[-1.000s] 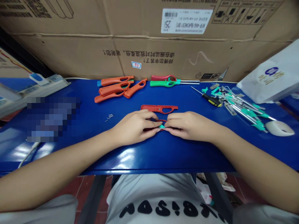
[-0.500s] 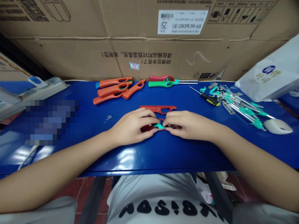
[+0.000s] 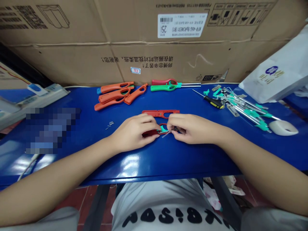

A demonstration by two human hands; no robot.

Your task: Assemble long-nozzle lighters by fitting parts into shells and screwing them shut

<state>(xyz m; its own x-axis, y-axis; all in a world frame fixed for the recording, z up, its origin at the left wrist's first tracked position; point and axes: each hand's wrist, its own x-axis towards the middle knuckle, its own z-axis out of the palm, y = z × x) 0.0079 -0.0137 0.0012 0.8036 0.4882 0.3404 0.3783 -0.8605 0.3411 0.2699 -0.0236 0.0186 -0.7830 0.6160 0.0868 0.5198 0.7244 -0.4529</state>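
Note:
My left hand (image 3: 137,132) is closed on a red lighter casing half (image 3: 149,132) at the middle of the table. A green plastic part (image 3: 164,128) sits inside this casing. My right hand (image 3: 192,128) pinches a thin pale strip (image 3: 165,135) at the casing's right side; its exact kind is too small to tell. My right fingers hide the casing's right end. Just beyond both hands lies another red casing half (image 3: 154,113), inner side up.
Orange lighter casings (image 3: 113,96) lie at back left, red (image 3: 163,82) and green (image 3: 161,88) lighters at back centre. A screwdriver (image 3: 214,102) and metal-tube assemblies (image 3: 250,117) lie right, by a white ring-shaped object (image 3: 282,127). Small screws (image 3: 110,124) lie left. A cardboard box (image 3: 134,48) stands behind.
The thin pale strip now sticks out below my right fingertips. My left hand still holds the casing. The whole view has shifted slightly.

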